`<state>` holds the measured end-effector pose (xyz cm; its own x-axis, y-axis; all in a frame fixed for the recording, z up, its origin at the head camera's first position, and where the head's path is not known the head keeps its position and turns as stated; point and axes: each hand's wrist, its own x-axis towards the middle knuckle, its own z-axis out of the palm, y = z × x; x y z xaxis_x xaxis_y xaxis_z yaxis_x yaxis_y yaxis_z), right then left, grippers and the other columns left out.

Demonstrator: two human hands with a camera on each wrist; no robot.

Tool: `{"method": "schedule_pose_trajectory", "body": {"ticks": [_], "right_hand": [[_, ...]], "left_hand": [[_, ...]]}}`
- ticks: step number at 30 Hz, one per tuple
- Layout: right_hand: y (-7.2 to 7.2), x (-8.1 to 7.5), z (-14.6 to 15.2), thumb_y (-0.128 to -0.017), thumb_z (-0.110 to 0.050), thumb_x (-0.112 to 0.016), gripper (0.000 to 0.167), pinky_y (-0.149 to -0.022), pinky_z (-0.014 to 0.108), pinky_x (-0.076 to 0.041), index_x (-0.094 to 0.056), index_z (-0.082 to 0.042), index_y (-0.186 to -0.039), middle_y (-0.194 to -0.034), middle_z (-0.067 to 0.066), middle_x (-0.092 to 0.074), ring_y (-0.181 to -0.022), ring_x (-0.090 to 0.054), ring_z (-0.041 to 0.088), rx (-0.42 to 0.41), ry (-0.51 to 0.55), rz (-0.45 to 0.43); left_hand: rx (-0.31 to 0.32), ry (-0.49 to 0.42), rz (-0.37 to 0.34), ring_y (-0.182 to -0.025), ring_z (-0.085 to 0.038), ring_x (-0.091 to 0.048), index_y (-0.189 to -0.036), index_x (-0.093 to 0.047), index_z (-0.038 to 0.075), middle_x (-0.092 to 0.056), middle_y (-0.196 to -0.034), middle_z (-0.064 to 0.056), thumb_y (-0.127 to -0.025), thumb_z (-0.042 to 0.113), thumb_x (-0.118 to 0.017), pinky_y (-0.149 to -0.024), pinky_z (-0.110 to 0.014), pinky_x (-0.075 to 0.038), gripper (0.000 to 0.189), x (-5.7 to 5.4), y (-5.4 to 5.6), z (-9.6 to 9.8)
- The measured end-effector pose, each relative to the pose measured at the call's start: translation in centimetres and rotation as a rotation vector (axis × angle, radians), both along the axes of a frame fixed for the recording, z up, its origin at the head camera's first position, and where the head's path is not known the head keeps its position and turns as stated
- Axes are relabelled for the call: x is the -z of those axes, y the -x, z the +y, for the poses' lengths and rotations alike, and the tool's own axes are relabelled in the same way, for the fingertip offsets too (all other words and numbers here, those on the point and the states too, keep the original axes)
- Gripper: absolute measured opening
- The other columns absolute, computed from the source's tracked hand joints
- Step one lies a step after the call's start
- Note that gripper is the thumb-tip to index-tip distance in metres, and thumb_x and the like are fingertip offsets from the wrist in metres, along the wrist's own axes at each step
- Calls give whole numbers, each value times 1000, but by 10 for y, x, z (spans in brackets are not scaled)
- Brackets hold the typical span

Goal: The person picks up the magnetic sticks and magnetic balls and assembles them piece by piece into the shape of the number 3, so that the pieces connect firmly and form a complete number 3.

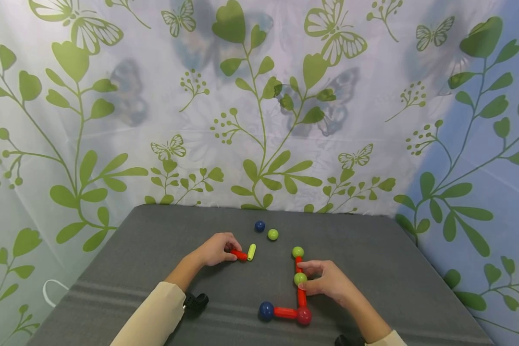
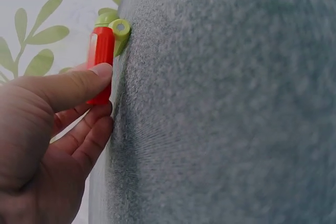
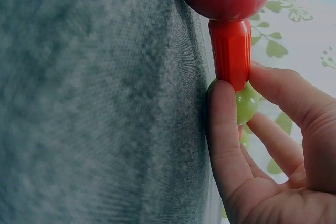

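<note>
My left hand (image 1: 216, 250) pinches a red ribbed rod (image 2: 101, 51) between thumb and fingers, low over the grey tabletop. A short yellow-green rod (image 1: 252, 252) lies right by the red rod's far end. To the right, an L-shaped chain joins red rods and coloured balls: a blue ball (image 1: 266, 311), a dark red ball (image 1: 304, 315) at the corner, a middle green ball (image 1: 300, 278) and a far green ball (image 1: 298, 252). My right hand (image 1: 328, 281) holds the chain at the middle green ball, its fingertips also at the adjoining red rod (image 3: 231, 53).
Behind the left hand's work, a loose blue ball (image 1: 259, 226) and a loose green ball (image 1: 273, 234) lie on the grey cloth-covered table (image 1: 177, 221). A leaf-and-butterfly curtain (image 1: 242, 144) hangs at the table's back edge. A white loop (image 1: 47, 293) shows beside the left edge.
</note>
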<state>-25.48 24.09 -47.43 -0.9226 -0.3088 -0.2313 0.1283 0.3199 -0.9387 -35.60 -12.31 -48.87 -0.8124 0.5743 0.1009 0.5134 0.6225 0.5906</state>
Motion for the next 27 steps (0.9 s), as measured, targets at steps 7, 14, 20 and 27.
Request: {"method": "schedule_pose_trajectory", "body": {"ticks": [7,14,20,27], "right_hand": [[1,0,0,-80,-5,-84,66,-80,41,-63,-58,5,-139,-119,21,-62,-88,-73,23,-3,4,0],[1,0,-1,-80,-4,-84,65,-79,42,-63,-58,5,-139,-119,22,-62,-88,-73,24,3,1,6],[-1,-2,-2,-80,-4,-84,65,-80,42,-63,-58,6,-139,-121,23,-61,-87,-74,24,5,6,5],[-1,-2,-3,-80,-4,-84,65,-80,42,-63,-58,4,-139,-121,22,-62,-88,-73,24,11,-7,0]], "left_hand": [[14,-114,-10,-87,-7,-63,-103,-77,16,-69,-98,5,-88,15,-82,-82,-28,-55,16,-1,-4,8],[31,-196,-50,-86,-9,-64,-104,-76,15,-72,-100,2,-88,14,-81,-79,-25,-54,17,-3,-7,30],[50,-246,-53,-83,-8,-63,-105,-76,16,-71,-98,3,-88,14,-82,-78,-24,-53,18,-2,-6,45],[41,-280,-86,-83,-9,-63,-106,-76,17,-73,-100,3,-88,11,-81,-76,-24,-54,20,-5,-7,58]]}}
